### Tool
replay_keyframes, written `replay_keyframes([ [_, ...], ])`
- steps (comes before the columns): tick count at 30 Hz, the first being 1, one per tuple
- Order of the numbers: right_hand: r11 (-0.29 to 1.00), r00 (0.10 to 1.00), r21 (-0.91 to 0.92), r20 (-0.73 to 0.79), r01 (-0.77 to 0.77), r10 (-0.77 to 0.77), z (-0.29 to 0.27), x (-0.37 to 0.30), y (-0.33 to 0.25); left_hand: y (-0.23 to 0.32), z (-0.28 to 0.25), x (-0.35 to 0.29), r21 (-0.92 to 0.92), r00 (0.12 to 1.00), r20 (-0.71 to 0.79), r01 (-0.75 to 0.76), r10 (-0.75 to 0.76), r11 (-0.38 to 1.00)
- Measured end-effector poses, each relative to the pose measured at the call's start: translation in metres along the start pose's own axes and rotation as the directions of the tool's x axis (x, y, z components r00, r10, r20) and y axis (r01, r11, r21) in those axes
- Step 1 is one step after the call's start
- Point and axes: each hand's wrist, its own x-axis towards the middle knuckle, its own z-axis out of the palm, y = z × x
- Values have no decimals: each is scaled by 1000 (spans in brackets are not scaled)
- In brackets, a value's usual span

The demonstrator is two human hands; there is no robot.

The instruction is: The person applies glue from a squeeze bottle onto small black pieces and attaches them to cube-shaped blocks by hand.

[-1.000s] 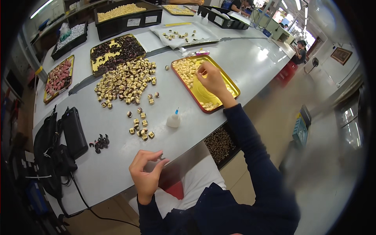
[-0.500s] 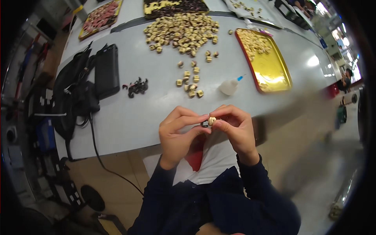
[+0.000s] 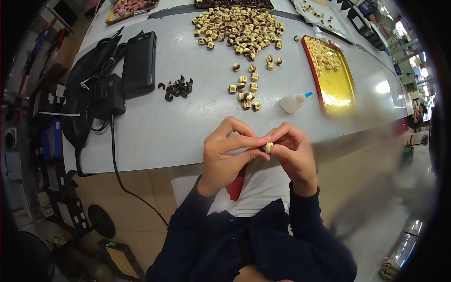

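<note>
Just off the table's near edge, my left hand (image 3: 224,155) and my right hand (image 3: 298,157) meet fingertip to fingertip. Pinched between them is a small cream-and-dark cube-like piece (image 3: 268,147); the fingers cover part of it. Its dark side lies toward my left fingers, its cream side toward my right. Beyond the hands, several similar two-tone pieces (image 3: 253,87) lie loose, below a large pile (image 3: 239,28) of them. Small dark curved pieces (image 3: 177,88) form a cluster to the left. A whitish squeeze bottle with a blue tip (image 3: 292,102) lies on the right.
A red-rimmed yellow tray (image 3: 340,91) holding cream pieces sits at the right. On the left are a black box-like device (image 3: 139,65), a black adapter (image 3: 108,94) and a cable (image 3: 118,174) hanging over the table edge. Trays of pink and dark pieces (image 3: 134,6) stand farther back.
The dark curved piece in my left fingers has come against the cream piece in my right, and the two now sit together. My view has shifted, so the tabletop appears moved rightward.
</note>
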Motion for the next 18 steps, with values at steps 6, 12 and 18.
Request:
replay_keyframes([
  [6,990,995,102,41,-94,90,-2,-1,-3,3,2,0,248,994,60,-108,96,963],
  [12,989,997,-127,2,78,-79,5,13,-3,8,2,-9,399,924,-263,-157,276,903],
  [18,834,917,-449,-71,322,-392,18,51,6,-10,25,-81,274,614,-627,-402,479,874],
])
